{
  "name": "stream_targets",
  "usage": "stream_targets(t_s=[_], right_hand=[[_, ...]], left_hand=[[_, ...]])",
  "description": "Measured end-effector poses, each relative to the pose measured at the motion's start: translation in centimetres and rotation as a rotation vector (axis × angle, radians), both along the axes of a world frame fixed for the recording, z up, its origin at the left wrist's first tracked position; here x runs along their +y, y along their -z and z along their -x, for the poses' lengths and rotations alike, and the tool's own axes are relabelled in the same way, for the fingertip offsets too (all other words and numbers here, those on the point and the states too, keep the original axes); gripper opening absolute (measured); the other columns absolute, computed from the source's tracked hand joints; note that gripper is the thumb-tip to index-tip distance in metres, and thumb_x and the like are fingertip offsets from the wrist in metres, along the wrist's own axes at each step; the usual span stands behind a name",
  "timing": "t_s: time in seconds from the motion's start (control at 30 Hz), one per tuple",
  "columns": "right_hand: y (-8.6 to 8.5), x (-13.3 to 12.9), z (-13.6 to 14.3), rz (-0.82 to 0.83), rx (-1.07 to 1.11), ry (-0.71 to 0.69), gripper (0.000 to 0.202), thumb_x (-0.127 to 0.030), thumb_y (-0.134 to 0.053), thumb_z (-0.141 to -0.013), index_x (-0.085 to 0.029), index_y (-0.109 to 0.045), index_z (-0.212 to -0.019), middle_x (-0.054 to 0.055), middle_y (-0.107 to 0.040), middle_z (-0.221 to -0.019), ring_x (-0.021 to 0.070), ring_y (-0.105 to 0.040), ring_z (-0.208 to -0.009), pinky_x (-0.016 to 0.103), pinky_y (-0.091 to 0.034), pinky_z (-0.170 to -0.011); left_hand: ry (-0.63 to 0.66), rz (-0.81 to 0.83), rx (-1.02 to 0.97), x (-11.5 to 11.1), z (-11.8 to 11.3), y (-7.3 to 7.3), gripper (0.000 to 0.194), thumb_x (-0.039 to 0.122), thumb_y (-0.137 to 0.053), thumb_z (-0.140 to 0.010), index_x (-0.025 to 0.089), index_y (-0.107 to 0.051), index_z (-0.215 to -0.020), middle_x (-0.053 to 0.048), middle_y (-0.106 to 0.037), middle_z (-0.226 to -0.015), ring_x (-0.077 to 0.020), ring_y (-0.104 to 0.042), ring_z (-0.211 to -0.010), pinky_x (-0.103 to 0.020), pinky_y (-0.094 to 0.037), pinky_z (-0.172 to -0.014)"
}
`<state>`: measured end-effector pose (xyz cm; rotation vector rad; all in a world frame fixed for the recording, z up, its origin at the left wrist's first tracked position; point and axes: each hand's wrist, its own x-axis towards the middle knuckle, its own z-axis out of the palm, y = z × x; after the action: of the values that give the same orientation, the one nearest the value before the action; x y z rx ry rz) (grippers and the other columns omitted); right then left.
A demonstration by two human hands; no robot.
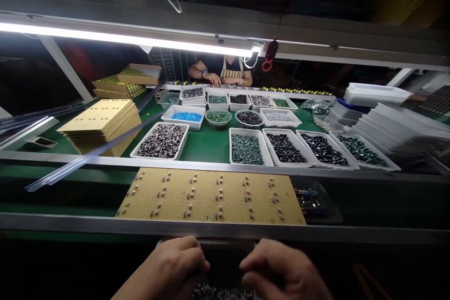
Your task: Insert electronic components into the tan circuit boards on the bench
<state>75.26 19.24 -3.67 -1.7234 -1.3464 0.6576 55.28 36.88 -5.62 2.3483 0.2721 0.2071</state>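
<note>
My left hand [176,267] hangs in front of the near metal rail, its fingers curled together. Whatever those fingers pinch, if anything, is hidden. Opposite it, my right hand [283,269] is also curled, thumb and forefinger close together, and I cannot make out anything between them. Below and between both hands lies a heap of small shiny leaded components [221,292], partly covered by the hands. Just beyond the rail rests a tan circuit board panel [207,197], with small metallic and grey components standing on it in rows. Neither hand touches the panel.
Two metal rails [70,219] run across the bench. White trays [131,153] and round tubs of small components stand behind the panel. A stack of tan boards [101,126] is left, nested white trays [397,126] right. Across the bench sits a person [225,72] with both hands low.
</note>
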Motion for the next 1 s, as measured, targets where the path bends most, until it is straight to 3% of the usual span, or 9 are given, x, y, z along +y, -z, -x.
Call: stream_targets(t_s=[0.13, 0.27, 0.43, 0.57, 0.63, 0.83, 1.0], right_hand=[[-0.3, -1.7, -3.9, -0.172, -0.251, 0.303, 0.017, -0.024, -0.063, -0.096, -0.033, -0.075, -0.105, -0.004, -0.077, -0.103, 0.0132, -0.074, -0.094, 0.016, -0.056, -0.085], [1.0, -2.5, -6.3, -0.276, -0.553, 0.435, 0.019, -0.022, -0.059, -0.099, -0.032, -0.07, -0.111, -0.004, -0.075, -0.108, 0.0124, -0.071, -0.099, 0.017, -0.052, -0.092], [2.7, -1.5, -6.3, -0.275, -0.595, 0.425, 0.006, -0.02, -0.058, -0.1, -0.025, -0.06, -0.098, 0.001, -0.065, -0.096, 0.0179, -0.064, -0.094, 0.029, -0.05, -0.087], [3.3, -0.6, -6.0, -0.28, -0.616, 0.415, 0.008, -0.017, -0.059, -0.098, -0.024, -0.058, -0.094, 0.003, -0.06, -0.095, 0.0219, -0.058, -0.096, 0.036, -0.046, -0.09], [3.3, -0.4, -6.0, -0.29, -0.632, 0.416, 0.009, -0.016, -0.059, -0.098, -0.024, -0.057, -0.093, 0.003, -0.059, -0.093, 0.0225, -0.057, -0.094, 0.037, -0.045, -0.09], [3.4, -0.3, -5.9, -0.267, -0.628, 0.419, 0.014, -0.016, -0.06, -0.096, -0.024, -0.053, -0.087, 0.002, -0.056, -0.085, 0.0219, -0.055, -0.085, 0.036, -0.045, -0.08], [3.5, -0.3, -5.7, -0.284, -0.658, 0.43, 0.014, -0.015, -0.059, -0.096, -0.023, -0.052, -0.086, 0.001, -0.055, -0.084, 0.0208, -0.055, -0.084, 0.035, -0.045, -0.079]], left_hand=[[-0.024, -0.019, -0.071, -0.1, -0.4, -0.7, 0.018, 0.011, -0.052, -0.093, 0.02, -0.061, -0.079, 0.002, -0.067, -0.073, -0.011, -0.061, -0.062, -0.017, -0.047, -0.059], [-0.02, -0.016, -0.124, -0.5, -1.9, -1.4, 0.021, 0.015, -0.052, -0.097, 0.022, -0.07, -0.09, 0.0, -0.069, -0.08, -0.0121, -0.066, -0.067, -0.018, -0.05, -0.061], [-0.004, -0.103, -0.187, -1.4, -4.8, -1.9, 0.036, 0.008, -0.046, -0.097, 0.024, -0.069, -0.118, -0.005, -0.07, -0.093, -0.0185, -0.068, -0.077, -0.028, -0.055, -0.069], [-0.083, -0.089, -0.097, -1.6, -7.5, -3.0, 0.015, 0.006, -0.056, -0.093, 0.018, -0.064, -0.094, -0.003, -0.068, -0.087, -0.0208, -0.065, -0.081, -0.033, -0.051, -0.073], [-0.087, -0.139, -0.05, -1.5, -8.8, -3.3, 0.014, 0.006, -0.059, -0.093, 0.017, -0.063, -0.085, -0.002, -0.066, -0.085, -0.0202, -0.064, -0.079, -0.032, -0.049, -0.072], [-0.071, -0.317, 0.022, -1.2, -11.1, -3.1, 0.015, 0.005, -0.057, -0.094, 0.016, -0.063, -0.086, -0.004, -0.065, -0.085, -0.0203, -0.061, -0.078, -0.031, -0.047, -0.07], [-0.094, -0.311, 0.082, -1.3, -11.3, -2.8, 0.011, 0.009, -0.061, -0.093, 0.016, -0.061, -0.084, -0.004, -0.065, -0.085, -0.0219, -0.061, -0.079, -0.033, -0.047, -0.072]])
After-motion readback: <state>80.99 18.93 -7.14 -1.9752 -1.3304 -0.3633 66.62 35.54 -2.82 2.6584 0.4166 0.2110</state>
